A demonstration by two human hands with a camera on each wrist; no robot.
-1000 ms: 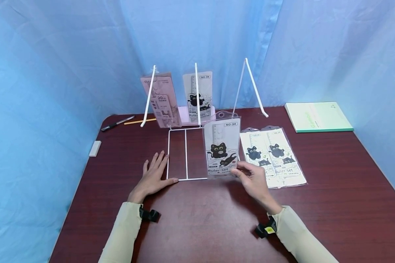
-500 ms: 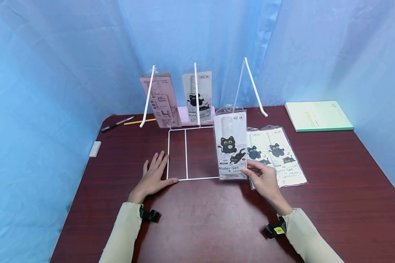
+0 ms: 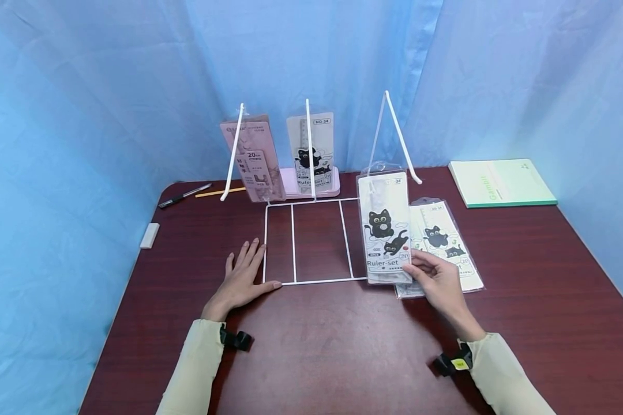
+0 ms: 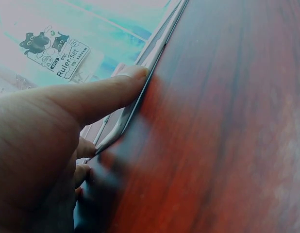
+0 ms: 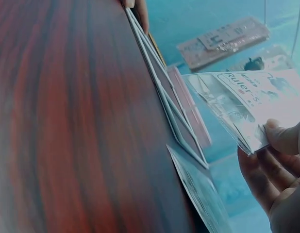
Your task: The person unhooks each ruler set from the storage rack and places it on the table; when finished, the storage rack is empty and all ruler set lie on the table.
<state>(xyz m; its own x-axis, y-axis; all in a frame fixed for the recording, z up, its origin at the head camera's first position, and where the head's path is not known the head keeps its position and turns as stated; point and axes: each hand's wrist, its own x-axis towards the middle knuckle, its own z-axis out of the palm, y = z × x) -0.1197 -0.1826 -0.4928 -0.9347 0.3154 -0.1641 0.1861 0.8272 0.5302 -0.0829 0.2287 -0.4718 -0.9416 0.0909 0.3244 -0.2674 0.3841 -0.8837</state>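
mostly white, black-cat-printed ruler packet [image 3: 385, 242], clear-sleeved, low edge pinched in right grip [image 3: 438, 282]; left grip [image 3: 240, 283] spread

Taking the rack [image 3: 293, 242] on the table [image 3: 322, 346] as clock centre, twelve pointing away from the person, one packet [image 3: 262, 167] hangs on it at eleven and another [image 3: 302, 132] at twelve, with the curtain [image 3: 301, 46] behind. At eight the left hand [image 3: 239, 282] rests against the rack's base; beyond lie the eraser [image 3: 149, 235] at nine, the pen [image 3: 179, 198] between nine and ten and the pencil [image 3: 215, 193] at ten. At three the ruler-set packet [image 3: 386, 230] is in the right hand [image 3: 438, 285], partly covering packets lying on the table, and the notebook [image 3: 503, 183] lies farther out, between two and three.
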